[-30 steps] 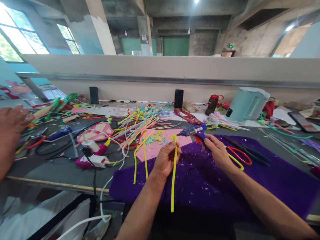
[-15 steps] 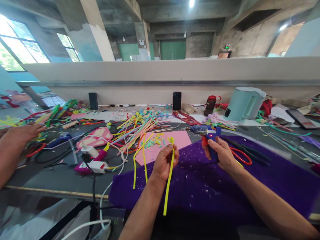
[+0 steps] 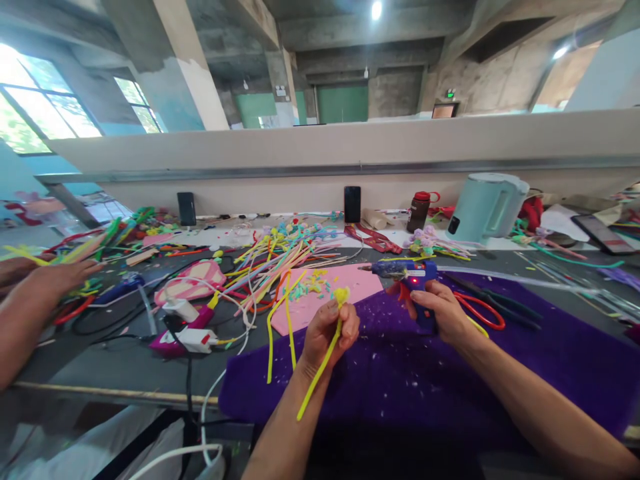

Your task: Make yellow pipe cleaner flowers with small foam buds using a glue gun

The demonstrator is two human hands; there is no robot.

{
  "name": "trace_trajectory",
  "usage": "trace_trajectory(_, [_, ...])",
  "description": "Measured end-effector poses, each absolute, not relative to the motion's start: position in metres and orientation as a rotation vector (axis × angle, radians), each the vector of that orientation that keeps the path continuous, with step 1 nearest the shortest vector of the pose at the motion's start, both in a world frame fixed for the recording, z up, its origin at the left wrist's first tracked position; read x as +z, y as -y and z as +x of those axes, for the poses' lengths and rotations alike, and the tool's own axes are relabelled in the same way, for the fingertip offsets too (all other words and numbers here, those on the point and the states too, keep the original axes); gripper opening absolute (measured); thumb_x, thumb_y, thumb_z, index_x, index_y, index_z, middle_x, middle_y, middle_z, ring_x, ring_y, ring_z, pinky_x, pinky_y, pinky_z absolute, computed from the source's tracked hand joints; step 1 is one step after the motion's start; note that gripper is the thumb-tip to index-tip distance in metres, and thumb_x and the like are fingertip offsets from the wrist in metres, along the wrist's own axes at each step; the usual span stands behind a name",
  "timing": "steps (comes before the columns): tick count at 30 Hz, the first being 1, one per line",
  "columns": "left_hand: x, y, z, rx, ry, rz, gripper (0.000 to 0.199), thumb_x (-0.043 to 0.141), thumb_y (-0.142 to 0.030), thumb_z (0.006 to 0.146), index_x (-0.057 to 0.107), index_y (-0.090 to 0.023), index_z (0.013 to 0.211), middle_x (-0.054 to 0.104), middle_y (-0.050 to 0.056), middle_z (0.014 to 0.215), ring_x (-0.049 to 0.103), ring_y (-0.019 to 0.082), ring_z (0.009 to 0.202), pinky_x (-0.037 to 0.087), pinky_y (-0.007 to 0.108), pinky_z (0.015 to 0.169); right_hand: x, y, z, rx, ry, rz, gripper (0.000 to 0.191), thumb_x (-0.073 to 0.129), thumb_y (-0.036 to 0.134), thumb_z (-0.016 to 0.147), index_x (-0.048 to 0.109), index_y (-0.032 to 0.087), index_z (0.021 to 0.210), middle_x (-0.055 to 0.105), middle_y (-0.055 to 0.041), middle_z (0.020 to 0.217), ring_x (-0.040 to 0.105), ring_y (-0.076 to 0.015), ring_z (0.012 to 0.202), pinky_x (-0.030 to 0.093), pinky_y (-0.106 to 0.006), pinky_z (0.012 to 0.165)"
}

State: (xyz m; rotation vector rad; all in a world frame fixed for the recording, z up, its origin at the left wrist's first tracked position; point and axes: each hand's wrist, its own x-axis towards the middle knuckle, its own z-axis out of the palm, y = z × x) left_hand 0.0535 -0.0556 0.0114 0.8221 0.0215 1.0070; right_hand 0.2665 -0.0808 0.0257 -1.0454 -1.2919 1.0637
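My left hand (image 3: 330, 333) pinches a yellow fuzzy stem (image 3: 316, 379) just below its bunched yellow top, and the long end slants down to the left. In my right hand (image 3: 436, 308) is a blue glue gun (image 3: 407, 269), its nozzle pointing left, above and right of the yellow top and apart from it. A red light shows on the gun. Behind my left hand a pink sheet (image 3: 357, 280) carries small yellow and teal bits. Two bent yellow stems (image 3: 271, 347) hang over its near edge onto the purple cloth (image 3: 400, 380).
Another person's hands (image 3: 55, 283) work at the left. Near them sit a power strip (image 3: 193, 333) with cables and a heap of coloured stems (image 3: 280, 257). Pliers (image 3: 505, 307) lie at the right; a kettle (image 3: 487, 207), bottle (image 3: 420, 212) and phone (image 3: 353, 204) stand behind.
The yellow stem in my left hand has tilted, its lower end swinging left. My right hand has brought the glue gun slightly left, nearer the yellow top. The other person's hand has shifted right.
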Motion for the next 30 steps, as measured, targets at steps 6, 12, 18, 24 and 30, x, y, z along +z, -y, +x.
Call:
trace_trajectory(6, [0.008,0.053,0.054,1.049,-0.157,0.873,0.013,0.054,-0.025,0.073,0.055,-0.013,0.068,0.048,-0.001,0.050,0.041,0.006,0.039,0.025,0.018,0.036,0.029,0.085,0.264,1.089,1.354,-1.107,0.022,0.055,0.032,0.073,0.064,0.012,0.075,0.053,0.0003,0.049,0.042,-0.0085,0.042,0.028,-0.021,0.041])
trace_trajectory(12, [0.007,0.049,0.057,1.164,-0.415,0.793,0.015,0.064,-0.025,0.066,0.057,-0.012,0.069,0.052,-0.001,0.054,0.047,0.006,0.046,0.033,0.018,0.042,0.034,0.090,0.264,0.962,1.476,-1.060,0.030,0.048,0.036,0.078,0.065,0.012,0.084,0.053,-0.0006,0.050,0.044,-0.0106,0.045,0.032,-0.023,0.046])
trace_trajectory(18, [0.010,0.050,0.058,1.126,-0.478,0.818,0.016,0.062,-0.026,0.069,0.058,-0.011,0.069,0.054,0.000,0.054,0.045,0.005,0.043,0.030,0.015,0.039,0.032,0.100,0.257,0.860,1.631,-1.066,0.029,0.048,0.038,0.080,0.063,0.014,0.086,0.056,-0.0010,0.057,0.047,-0.0115,0.049,0.035,-0.024,0.049])
trace_trajectory(24, [0.011,0.054,0.056,1.075,-0.255,0.817,0.016,0.056,-0.027,0.072,0.054,-0.013,0.064,0.048,-0.001,0.049,0.040,0.006,0.039,0.027,0.016,0.036,0.034,0.103,0.254,0.845,1.623,-1.056,0.026,0.047,0.037,0.081,0.062,0.016,0.084,0.056,-0.0004,0.062,0.048,-0.0105,0.049,0.035,-0.023,0.048])
trace_trajectory(30, [0.016,0.059,0.054,1.008,-0.160,0.759,0.022,0.054,-0.030,0.071,0.044,-0.016,0.056,0.038,-0.002,0.042,0.034,0.006,0.035,0.021,0.018,0.033,0.030,0.101,0.257,0.847,1.612,-1.096,0.034,0.045,0.041,0.082,0.064,0.013,0.087,0.053,-0.0005,0.053,0.047,-0.0122,0.049,0.035,-0.024,0.049])
